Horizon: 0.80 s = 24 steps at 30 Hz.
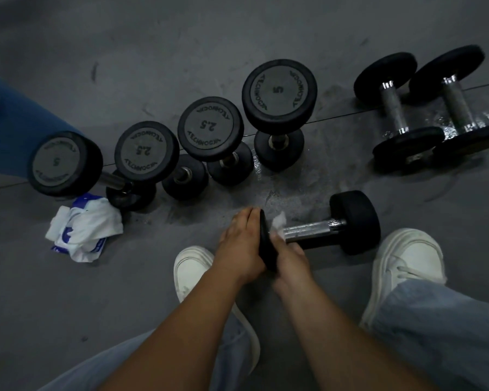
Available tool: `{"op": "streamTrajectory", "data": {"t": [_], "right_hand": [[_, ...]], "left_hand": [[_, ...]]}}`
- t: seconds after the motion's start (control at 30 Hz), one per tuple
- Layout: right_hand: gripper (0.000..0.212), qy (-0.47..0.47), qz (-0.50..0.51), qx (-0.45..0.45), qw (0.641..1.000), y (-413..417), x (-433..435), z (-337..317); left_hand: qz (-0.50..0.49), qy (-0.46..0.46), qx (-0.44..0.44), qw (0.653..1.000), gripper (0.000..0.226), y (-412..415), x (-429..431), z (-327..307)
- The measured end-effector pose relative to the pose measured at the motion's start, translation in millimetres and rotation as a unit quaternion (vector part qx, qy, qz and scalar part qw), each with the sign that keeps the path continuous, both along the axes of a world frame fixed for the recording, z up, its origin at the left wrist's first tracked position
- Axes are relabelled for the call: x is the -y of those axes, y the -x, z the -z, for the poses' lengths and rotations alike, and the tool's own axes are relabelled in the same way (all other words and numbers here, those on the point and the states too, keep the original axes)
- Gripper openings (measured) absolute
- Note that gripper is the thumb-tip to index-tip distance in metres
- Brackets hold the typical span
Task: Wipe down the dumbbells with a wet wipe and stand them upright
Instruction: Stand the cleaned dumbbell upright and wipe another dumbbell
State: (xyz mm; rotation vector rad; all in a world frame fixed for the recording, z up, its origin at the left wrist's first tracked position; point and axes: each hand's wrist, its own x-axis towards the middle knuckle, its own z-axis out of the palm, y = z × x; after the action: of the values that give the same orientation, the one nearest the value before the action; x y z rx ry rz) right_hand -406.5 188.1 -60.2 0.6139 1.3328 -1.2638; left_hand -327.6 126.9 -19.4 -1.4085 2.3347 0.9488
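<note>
Dumbbell, one, lying on its side on the grey floor at 5 o'clock, handle running 9 to 3. The left hand lies flat, fingers straight, against the outer face of its 9 o'clock head, and the right hand is closed on a white wet wipe held against the handle beside that head. Four upright dumbbells in a row from 9 to 1 o'clock; two lying dumbbells side by side at 2 o'clock; crumpled wipe packet at 8 o'clock.
</note>
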Motion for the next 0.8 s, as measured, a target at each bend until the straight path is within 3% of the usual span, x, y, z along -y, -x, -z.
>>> {"op": "streamTrajectory", "data": {"t": [0.23, 0.4, 0.57, 0.7, 0.8], "right_hand": [[0.061, -0.029, 0.005, -0.006, 1.0, -8, -7, 3], [0.049, -0.014, 0.029, 0.022, 0.999, 6, 17, 10], [0.034, -0.006, -0.01, 0.008, 1.0, -4, -14, 5], [0.043, -0.008, -0.016, -0.022, 1.0, 0, -11, 6], [0.032, -0.012, -0.027, -0.025, 0.999, 2, -3, 3]], "left_hand": [[-0.003, 0.0, -0.006, 1.0, 0.105, -1, -3, -3], [0.0, -0.005, -0.009, 1.0, 0.103, 1, 0, -5], [-0.003, -0.011, 0.002, 1.0, 0.107, 0, -2, -4], [0.0, -0.023, 0.002, 1.0, 0.11, 2, 9, -2], [-0.005, -0.017, -0.006, 1.0, 0.106, 1, 5, -2]]}}
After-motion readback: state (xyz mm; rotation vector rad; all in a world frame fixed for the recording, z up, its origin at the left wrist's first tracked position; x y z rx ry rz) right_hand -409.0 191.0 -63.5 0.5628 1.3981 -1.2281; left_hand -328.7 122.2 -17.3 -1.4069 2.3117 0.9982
